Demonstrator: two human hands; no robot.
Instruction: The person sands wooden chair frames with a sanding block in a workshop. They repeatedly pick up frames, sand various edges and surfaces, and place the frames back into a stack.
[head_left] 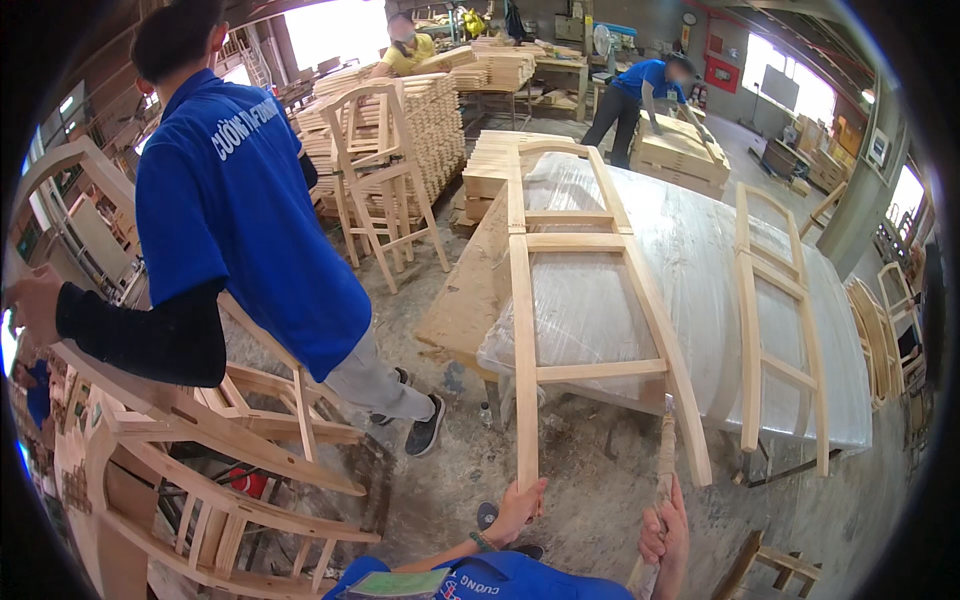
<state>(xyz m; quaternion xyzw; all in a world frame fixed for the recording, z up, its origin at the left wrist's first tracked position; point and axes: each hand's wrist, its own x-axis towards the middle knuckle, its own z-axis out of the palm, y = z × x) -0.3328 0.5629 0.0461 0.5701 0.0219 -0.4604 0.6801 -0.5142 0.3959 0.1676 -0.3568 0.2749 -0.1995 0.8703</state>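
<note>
Left hand (520, 512) of the person is closed around the lower end of one post of a wooden chair-back frame (570, 242). Right hand (663, 532) is clenched on a slim tool (667, 450) with a wrapped handle; its tip points to the joint of the lowest rail and the right post, but I cannot tell if it touches. At the lower left stand pale wooden chair frames (240, 507), close together. The held frame lies on a table (690, 260) covered with clear plastic film, and its lower ends reach over the near edge. To its right, well apart, lies a similar second frame (778, 278). On the left is a co-worker in a blue shirt (270, 270). Farther, a tall wooden chair (385, 174) stands before a stack of wooden pieces (435, 130). Behind the table, another co-worker in blue (645, 78) bends over a wood pile (680, 158).
</note>
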